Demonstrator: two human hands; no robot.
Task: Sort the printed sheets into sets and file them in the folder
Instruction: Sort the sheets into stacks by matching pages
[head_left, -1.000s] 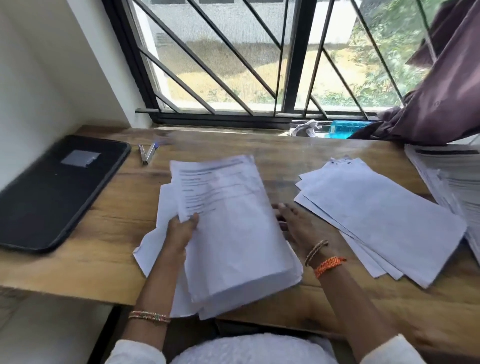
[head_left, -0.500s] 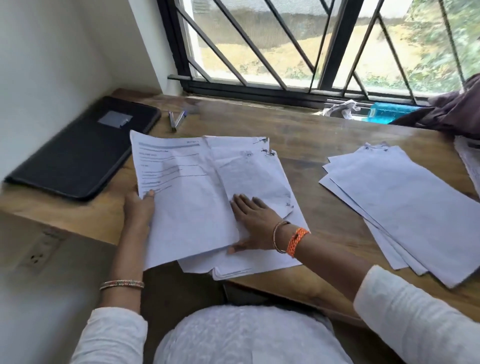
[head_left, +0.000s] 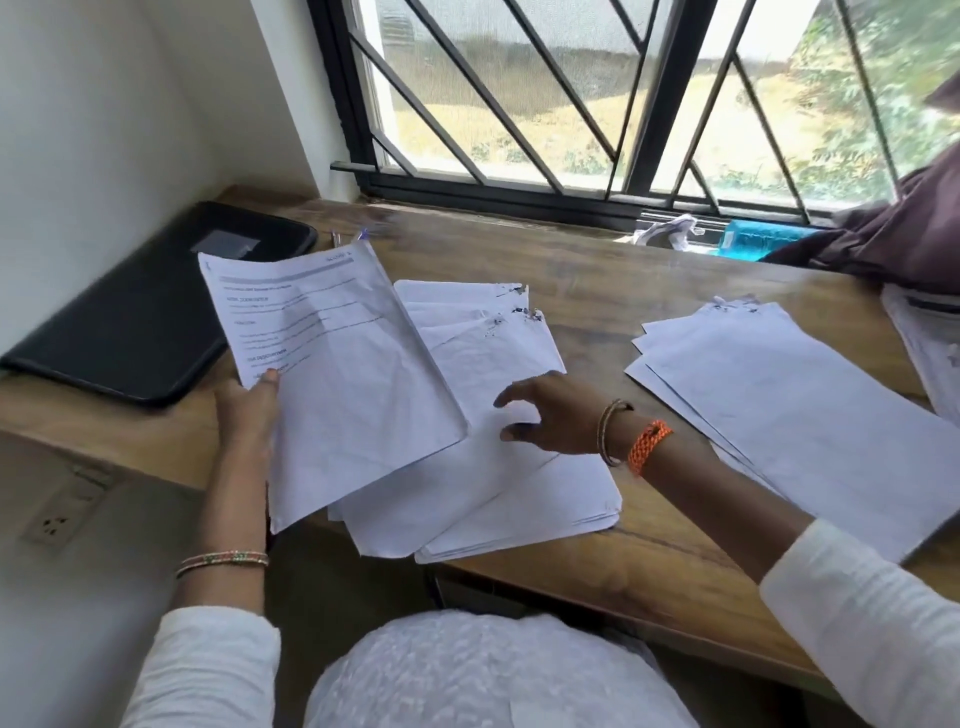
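Note:
My left hand (head_left: 249, 410) grips the left edge of a thick bundle of printed sheets (head_left: 337, 358), raised and tilted above the desk. Under and to the right of it lies a fanned pile of stapled sets (head_left: 498, 467), face down. My right hand (head_left: 550, 415) hovers over that pile with fingers spread and loosely bent, holding nothing. A closed black folder (head_left: 135, 322) lies at the desk's left end. A second pile of stapled sets (head_left: 789, 405) lies face down on the right.
The wooden desk (head_left: 597, 291) runs under a barred window (head_left: 623, 104). Pens (head_left: 337, 239) lie behind the bundle. A further paper stack (head_left: 930, 353) and a dark curtain (head_left: 893, 239) sit at the far right. A crumpled cloth (head_left: 670, 231) and blue item (head_left: 753, 236) rest on the sill.
My left hand has swung the printed bundle left and upward, uncovering the pile beneath. My right hand has lifted off that pile, which it was pressing half a second ago.

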